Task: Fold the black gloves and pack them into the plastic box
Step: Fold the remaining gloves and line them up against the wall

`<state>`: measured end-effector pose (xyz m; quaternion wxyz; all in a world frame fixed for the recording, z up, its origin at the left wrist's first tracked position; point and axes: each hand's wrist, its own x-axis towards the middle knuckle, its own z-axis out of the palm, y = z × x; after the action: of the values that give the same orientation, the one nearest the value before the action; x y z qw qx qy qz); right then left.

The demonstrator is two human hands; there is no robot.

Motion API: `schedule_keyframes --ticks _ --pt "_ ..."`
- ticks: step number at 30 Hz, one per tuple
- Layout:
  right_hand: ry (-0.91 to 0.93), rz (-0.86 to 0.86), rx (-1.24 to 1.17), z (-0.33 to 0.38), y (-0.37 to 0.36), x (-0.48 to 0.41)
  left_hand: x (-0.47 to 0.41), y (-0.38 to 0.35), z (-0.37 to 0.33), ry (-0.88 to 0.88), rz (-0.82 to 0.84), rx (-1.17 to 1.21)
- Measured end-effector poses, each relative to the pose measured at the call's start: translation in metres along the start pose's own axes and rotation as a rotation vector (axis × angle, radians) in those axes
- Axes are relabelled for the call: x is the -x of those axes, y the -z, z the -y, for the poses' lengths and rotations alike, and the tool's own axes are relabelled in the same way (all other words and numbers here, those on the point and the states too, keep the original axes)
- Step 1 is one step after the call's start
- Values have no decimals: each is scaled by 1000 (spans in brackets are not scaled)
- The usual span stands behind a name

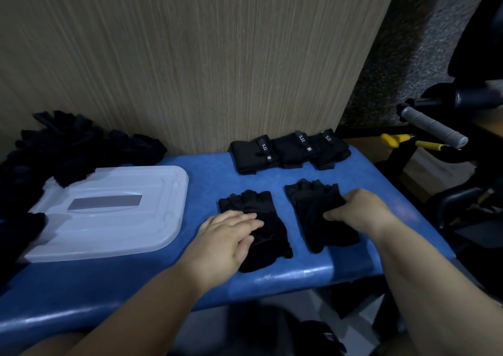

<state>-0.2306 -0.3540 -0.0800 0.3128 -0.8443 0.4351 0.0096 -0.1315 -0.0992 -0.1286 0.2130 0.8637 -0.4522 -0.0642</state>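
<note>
Flattening the left glove [268,242] under straight fingers, the left hand [231,236] presses while the right hand [362,211] pinches the right glove [313,206] on the blue bench [212,176]; smoothing wrinkles first should keep folds tight.

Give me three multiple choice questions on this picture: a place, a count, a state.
1. Where are the folded gloves? A. at the bench's far edge, by the wall B. in a drawer C. on the floor
2. How many are folded? A. one B. three C. six
3. The right hand: A. hangs idle B. grips the right glove C. holds a pen
Answers: 1 A, they line the back edge; 2 B, three strapped bundles side by side; 3 B, its fingers curl into the fabric.
</note>
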Motion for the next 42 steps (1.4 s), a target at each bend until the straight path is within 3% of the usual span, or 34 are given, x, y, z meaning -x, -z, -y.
schedule_keyframes --ticks 3,9,14,18,23,28,31,33,37,42 --pt "41 100 -278 3 -7 2 1 1 0 6 -10 8" --pt "182 205 -550 17 -12 15 0 3 0 -2 -13 18" --pt "290 387 -752 24 -8 23 -1 3 1 -15 -23 49" --pt "410 494 -767 35 -16 35 -3 4 4 -16 -28 102" --pt "418 598 -829 45 -37 40 -6 5 7 29 -170 228" --pt "427 485 -796 44 -40 35 -4 11 5 208 -193 337" --pt "418 199 -411 39 -42 30 -3 14 2 277 -260 424" --pt "366 102 -166 36 -44 27 -3 17 -1 304 -305 469" --pt "304 163 -211 36 -49 25 -4 21 -6 368 -301 420" --pt "390 188 -331 41 -54 30 -6 18 -4 429 -278 363"
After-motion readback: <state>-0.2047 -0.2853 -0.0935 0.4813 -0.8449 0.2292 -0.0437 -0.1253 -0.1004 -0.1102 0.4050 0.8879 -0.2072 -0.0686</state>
